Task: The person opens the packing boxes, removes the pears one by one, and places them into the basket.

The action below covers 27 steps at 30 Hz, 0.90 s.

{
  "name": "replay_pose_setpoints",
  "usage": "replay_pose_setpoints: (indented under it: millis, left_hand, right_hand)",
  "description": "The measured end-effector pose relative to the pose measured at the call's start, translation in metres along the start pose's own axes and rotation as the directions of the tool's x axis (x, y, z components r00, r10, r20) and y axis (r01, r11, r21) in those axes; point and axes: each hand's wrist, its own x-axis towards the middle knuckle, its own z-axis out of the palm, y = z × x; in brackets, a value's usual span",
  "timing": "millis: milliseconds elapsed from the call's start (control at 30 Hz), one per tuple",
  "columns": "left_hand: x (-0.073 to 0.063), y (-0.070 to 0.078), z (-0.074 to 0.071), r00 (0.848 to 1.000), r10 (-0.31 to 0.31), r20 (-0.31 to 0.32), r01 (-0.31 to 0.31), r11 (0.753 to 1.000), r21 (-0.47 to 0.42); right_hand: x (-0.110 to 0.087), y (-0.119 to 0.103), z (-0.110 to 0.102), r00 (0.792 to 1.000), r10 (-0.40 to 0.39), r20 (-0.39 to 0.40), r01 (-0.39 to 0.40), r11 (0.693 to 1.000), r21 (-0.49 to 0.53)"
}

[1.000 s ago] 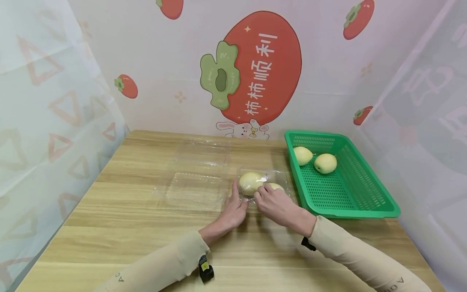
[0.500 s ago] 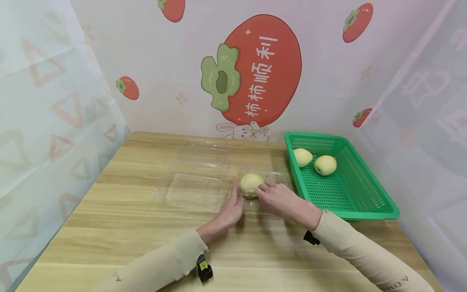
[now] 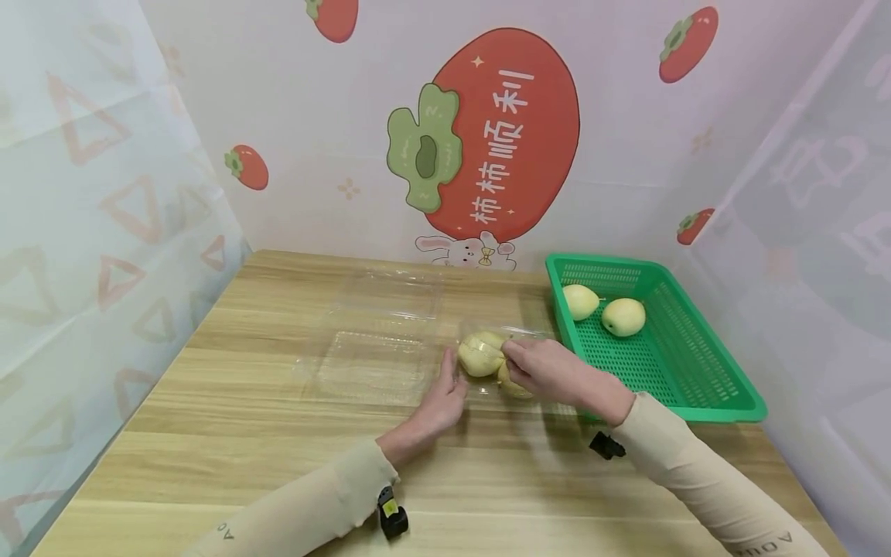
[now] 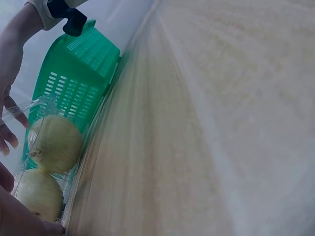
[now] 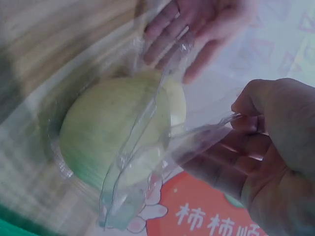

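Observation:
A clear plastic clamshell box (image 3: pixel 483 393) holds two pale yellow pears, one to the left (image 3: pixel 479 356) and one nearer the front right (image 3: pixel 513 384). My right hand (image 3: pixel 557 375) pinches the edge of its thin lid (image 5: pixel 206 129) between thumb and fingers, and the lid tilts up over the fruit. At the box's left side my left hand (image 3: pixel 440 398) stands with straight fingers against the wall. In the left wrist view both pears, the rear one (image 4: pixel 55 145) and the near one (image 4: pixel 39 194), show through the plastic.
Left of my hands a second clear clamshell (image 3: pixel 376 367) lies opened flat on the wooden table (image 3: pixel 230 433). At the right stands a green plastic basket (image 3: pixel 710 348) with two more pears, one by its wall (image 3: pixel 580 302) and one beside that (image 3: pixel 623 317). A printed cloth backdrop (image 3: pixel 313 100) rises behind.
My right hand has moved right and slightly up with the lid's edge, lifting it. The front-right pear, hidden behind that hand half a second ago, shows again. My left hand stays nearly still.

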Motion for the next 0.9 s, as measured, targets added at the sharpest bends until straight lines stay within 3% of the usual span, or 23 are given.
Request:
replay_pose_setpoints:
  millis: [167,333,467,700,900]
  left_hand:
    - [-0.001,0.001,0.001,1.0,-0.012,0.01,0.012,0.999,-0.049]
    - [-0.002,0.003,0.003,0.999,-0.033,0.012,0.033,0.998,-0.06]
    - [-0.003,0.004,0.003,0.999,-0.042,0.013,0.042,0.998,-0.047]
    - [-0.002,0.005,0.004,0.994,-0.112,0.014,0.113,0.991,-0.071]
    - [0.0,0.002,0.004,0.995,-0.096,0.017,0.097,0.993,-0.063]
  right_hand:
    - [0.001,0.008,-0.014,0.999,0.041,0.012,-0.042,0.995,0.086]
    - [0.006,0.014,-0.032,0.996,0.086,-0.029,-0.083,0.993,0.082]
    - [0.011,0.016,-0.039,0.998,0.063,-0.003,-0.063,0.996,0.065]
    - [0.024,0.018,-0.045,0.998,0.054,0.034,-0.056,0.997,0.061]
    - [0.04,0.025,-0.051,0.994,0.079,0.072,-0.086,0.992,0.093]
